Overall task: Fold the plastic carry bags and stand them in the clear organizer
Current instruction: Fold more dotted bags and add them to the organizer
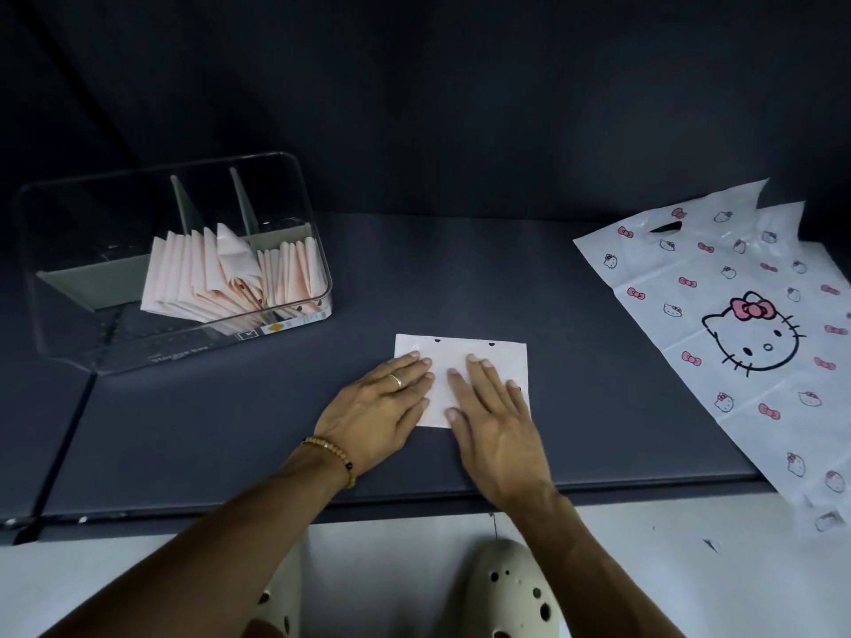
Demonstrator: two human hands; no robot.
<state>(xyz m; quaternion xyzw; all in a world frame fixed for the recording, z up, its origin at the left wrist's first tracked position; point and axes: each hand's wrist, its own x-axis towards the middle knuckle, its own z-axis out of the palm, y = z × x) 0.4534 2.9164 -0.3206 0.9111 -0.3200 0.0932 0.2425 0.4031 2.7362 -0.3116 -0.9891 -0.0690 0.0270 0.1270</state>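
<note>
While you've got both palms flat on that folded bag (pixel 465 361), nothing is actually gripped yet. Your left hand (pixel 384 402) lies with its fingers straight and close together across the bag's left edge, and your right hand (pixel 492 416) sits just beside it with fingers straight and slightly spread over the middle and right part. They're pressing, not pinching.

The bag sits right under your fingertips on the dark table (pixel 598 430), a squarish packet with its long side running 9 to 3 o'clock. The far edge, the one with the two little dark notches, pokes out past your fingertips toward 12.

Here's the bit that matters: the clear organizer (pixel 317 250) is off at about 10 o'clock from the bag, well apart from it. So your left hand is the nearer one for the carry, I'd say. The folded pink bags (pixel 207 274) already in there stand on edge in the middle and right sections, leaning a bit, so this one probably wants tipping up onto an edge before it goes in.

Further out at roughly 2 o'clock, the unfolded cat-print bags (pixel 718 315) lie flat, hanging over the table's near edge, well clear of both hands.
</note>
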